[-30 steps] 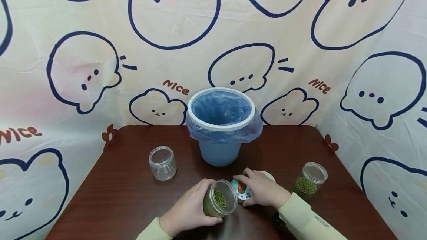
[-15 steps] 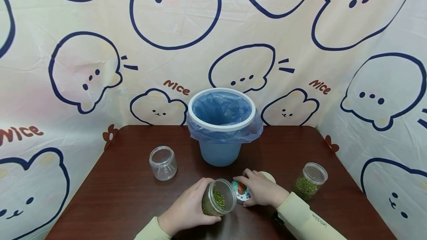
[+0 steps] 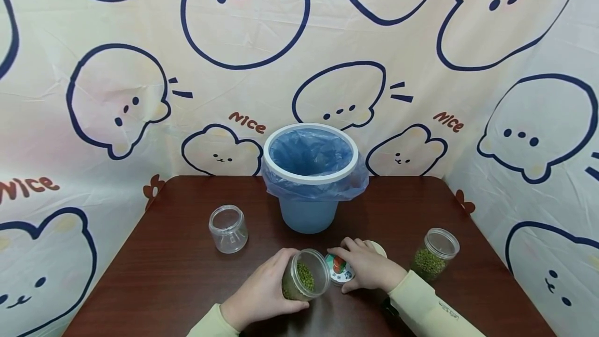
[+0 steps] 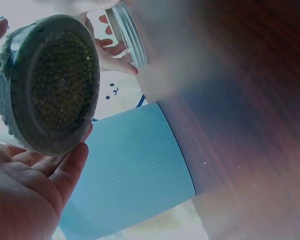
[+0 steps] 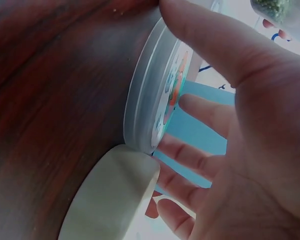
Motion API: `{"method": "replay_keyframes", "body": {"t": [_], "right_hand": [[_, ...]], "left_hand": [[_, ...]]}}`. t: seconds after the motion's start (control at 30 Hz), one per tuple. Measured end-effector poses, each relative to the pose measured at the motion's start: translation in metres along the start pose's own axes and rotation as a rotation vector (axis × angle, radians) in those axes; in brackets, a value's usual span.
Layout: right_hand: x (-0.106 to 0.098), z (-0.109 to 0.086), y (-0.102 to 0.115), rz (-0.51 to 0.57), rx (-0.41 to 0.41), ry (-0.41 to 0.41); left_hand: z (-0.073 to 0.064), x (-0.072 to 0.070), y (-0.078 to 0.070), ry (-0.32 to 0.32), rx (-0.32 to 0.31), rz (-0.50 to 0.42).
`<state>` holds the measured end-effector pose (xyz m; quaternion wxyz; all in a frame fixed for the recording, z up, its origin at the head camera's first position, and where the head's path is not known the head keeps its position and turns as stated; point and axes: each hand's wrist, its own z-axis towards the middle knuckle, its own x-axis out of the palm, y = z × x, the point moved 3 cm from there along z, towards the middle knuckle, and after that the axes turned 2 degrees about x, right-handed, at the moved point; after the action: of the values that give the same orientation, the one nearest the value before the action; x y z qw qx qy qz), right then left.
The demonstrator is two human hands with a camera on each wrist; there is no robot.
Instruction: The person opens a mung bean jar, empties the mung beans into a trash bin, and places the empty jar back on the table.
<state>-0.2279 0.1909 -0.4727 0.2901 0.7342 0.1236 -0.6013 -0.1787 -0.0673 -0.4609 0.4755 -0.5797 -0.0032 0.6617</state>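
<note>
My left hand (image 3: 264, 290) grips a clear jar (image 3: 306, 274) part filled with green beans, tilted with its open mouth toward the right. The left wrist view shows the beans through the jar's bottom (image 4: 62, 82), raised from the table. My right hand (image 3: 369, 267) spans a round lid (image 3: 339, 268) with a colourful printed top, lying on the table. In the right wrist view the thumb (image 5: 205, 30) is at one edge of this lid (image 5: 157, 100) and fingertips are at the opposite edge. A cream-coloured round piece (image 5: 110, 195) sits against it, mostly hidden by the hand in the head view.
A bin (image 3: 309, 212) with a white rim and blue liner stands at the back middle. An uncovered jar without beans (image 3: 228, 230) is at left; another uncovered bean jar (image 3: 432, 256) is at right. Printed cloth (image 3: 224, 92) hangs behind the brown table (image 3: 154, 274).
My left hand and the bean jar have shifted slightly to the left and up in the head view. The right hand stays on the lid.
</note>
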Motion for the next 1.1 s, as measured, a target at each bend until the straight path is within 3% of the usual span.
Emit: {"method": "replay_keyframes", "body": {"t": [0.2, 0.4, 0.8, 1.1], "right_hand": [[-0.001, -0.001, -0.002, 0.010, -0.019, -0.031], [-0.010, -0.003, 0.001, -0.022, -0.034, -0.127], [-0.043, -0.016, 0.014, -0.084, -0.064, -0.263], [-0.072, -0.030, 0.022, -0.092, -0.077, -0.398]], "left_hand": [[0.001, -0.003, 0.000, -0.010, -0.030, 0.002], [0.001, -0.005, -0.001, -0.018, -0.046, 0.003], [0.002, -0.008, 0.000, -0.129, -0.050, -0.045], [0.004, -0.010, 0.002, -0.138, -0.059, -0.065]]}}
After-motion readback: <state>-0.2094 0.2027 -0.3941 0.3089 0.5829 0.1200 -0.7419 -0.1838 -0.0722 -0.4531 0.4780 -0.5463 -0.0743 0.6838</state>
